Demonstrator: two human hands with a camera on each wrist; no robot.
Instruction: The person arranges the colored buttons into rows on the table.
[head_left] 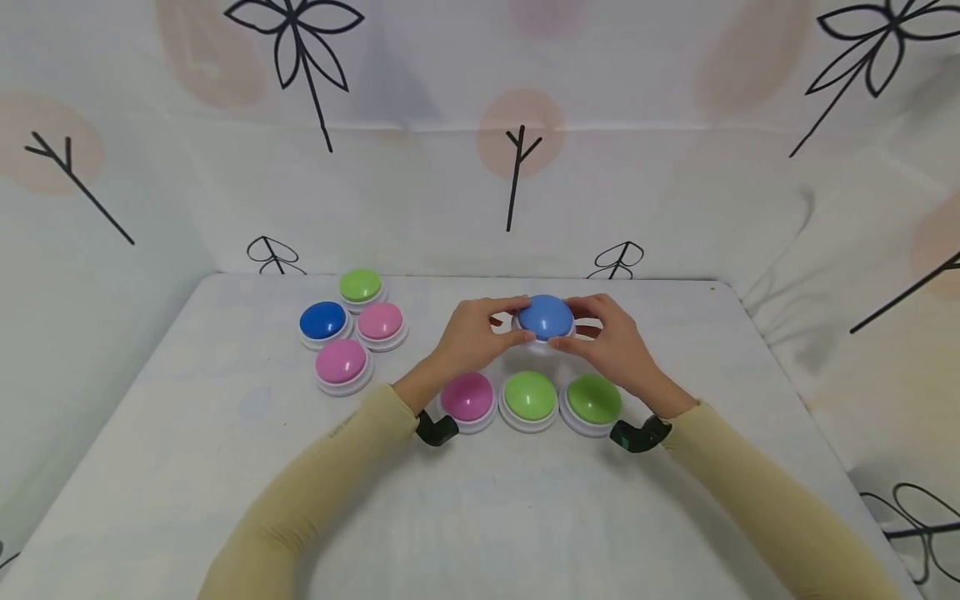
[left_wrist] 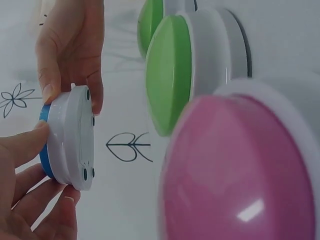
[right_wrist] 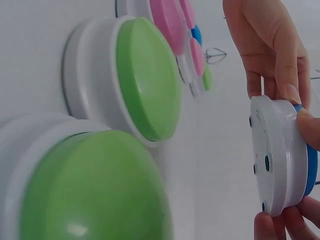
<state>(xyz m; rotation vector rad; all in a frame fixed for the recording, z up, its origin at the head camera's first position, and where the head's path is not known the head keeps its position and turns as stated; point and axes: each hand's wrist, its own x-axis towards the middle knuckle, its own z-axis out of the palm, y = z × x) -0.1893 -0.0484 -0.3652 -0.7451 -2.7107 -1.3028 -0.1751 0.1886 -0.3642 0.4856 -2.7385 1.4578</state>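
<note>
A blue push button [head_left: 545,317] with a round white base is held up off the table between both hands. My left hand [head_left: 480,333] grips its left side, thumb near the front and fingers behind. On the opposite side my right hand [head_left: 615,346] pinches it the same way. The wrist views show the button's white underside [left_wrist: 86,135] with small dark feet. Nearer me, a row on the table holds a magenta button [head_left: 467,397], a light green button [head_left: 530,396] and a darker green button [head_left: 593,399], below the raised one.
To the left stand a green button [head_left: 360,286], a dark blue button [head_left: 323,321], a pink button [head_left: 380,322] and a purple-pink button [head_left: 341,362], grouped close together. The white table [head_left: 480,517] meets a patterned cloth backdrop [head_left: 420,208] behind and at the sides.
</note>
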